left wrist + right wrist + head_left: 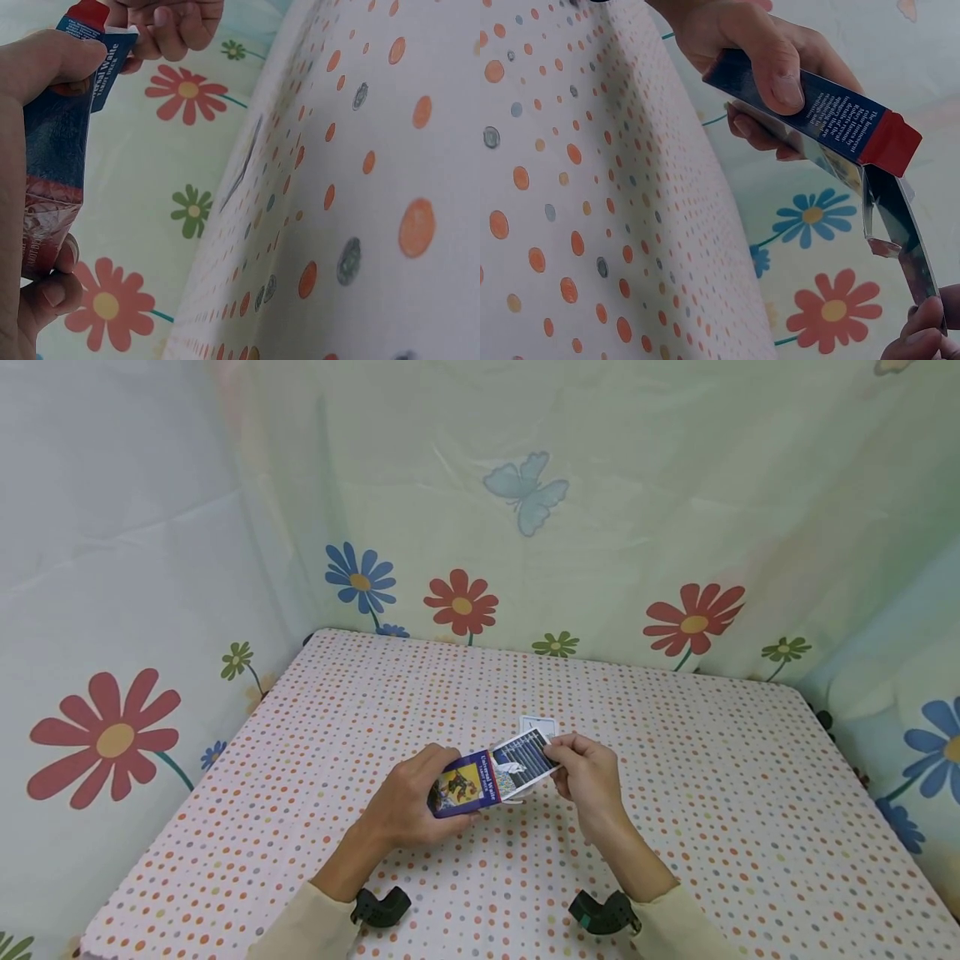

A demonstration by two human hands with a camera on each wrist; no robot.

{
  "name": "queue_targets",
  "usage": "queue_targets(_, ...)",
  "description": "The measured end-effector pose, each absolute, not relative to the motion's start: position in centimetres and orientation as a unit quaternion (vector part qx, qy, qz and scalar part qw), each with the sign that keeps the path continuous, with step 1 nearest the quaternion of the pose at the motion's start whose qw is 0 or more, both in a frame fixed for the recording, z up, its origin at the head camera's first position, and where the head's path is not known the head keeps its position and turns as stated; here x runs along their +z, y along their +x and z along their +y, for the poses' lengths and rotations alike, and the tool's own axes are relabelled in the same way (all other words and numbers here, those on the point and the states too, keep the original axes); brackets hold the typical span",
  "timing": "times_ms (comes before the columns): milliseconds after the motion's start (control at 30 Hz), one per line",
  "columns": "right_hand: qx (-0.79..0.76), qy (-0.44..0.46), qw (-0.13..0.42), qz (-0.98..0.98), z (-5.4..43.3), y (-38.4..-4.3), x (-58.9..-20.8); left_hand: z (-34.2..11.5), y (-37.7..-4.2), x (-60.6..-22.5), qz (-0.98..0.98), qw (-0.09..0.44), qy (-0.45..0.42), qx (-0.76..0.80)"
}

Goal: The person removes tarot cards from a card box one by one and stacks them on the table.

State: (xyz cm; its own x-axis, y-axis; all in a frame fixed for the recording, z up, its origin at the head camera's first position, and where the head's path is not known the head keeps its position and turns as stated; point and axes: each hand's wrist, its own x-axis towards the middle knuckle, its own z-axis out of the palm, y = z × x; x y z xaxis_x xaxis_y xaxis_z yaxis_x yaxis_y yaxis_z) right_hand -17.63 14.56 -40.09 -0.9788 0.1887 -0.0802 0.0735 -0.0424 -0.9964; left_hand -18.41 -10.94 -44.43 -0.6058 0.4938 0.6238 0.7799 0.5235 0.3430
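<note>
A tarot card box (463, 783), purple-blue with a yellow picture panel, lies along my left hand (408, 797), whose fingers and thumb grip its long sides. From its end facing right, a picture card (522, 764) with dark stripes and a pale figure sticks partly out. My right hand (592, 781) pinches the outer end of that card between thumb and fingers. The right wrist view has the box's red end flap (894, 144) standing open. Whether more cards are inside is hidden. Just beyond the hands, a white card or paper with a thin border (538, 724) lies on the table, partly covered.
The table has a white cloth (315, 877) with coloured dots. Floral curtains (615, 527) hang at the back and both sides. Dark wrist mounts (381, 907) sit at both sleeve cuffs.
</note>
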Motion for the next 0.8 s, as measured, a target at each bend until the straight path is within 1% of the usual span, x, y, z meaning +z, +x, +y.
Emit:
queue_targets(467,0.719,-0.096,0.049,-0.687,15.1,-18.8,-40.1,-11.0,-18.5,-44.5,-0.837,0.224,-0.386,-0.315)
queue_targets(800,0.743,-0.099,0.049,-0.661,15.4,-20.5,-40.2,-10.9,-18.4,-44.4,-0.84,0.224,-0.383,-0.311)
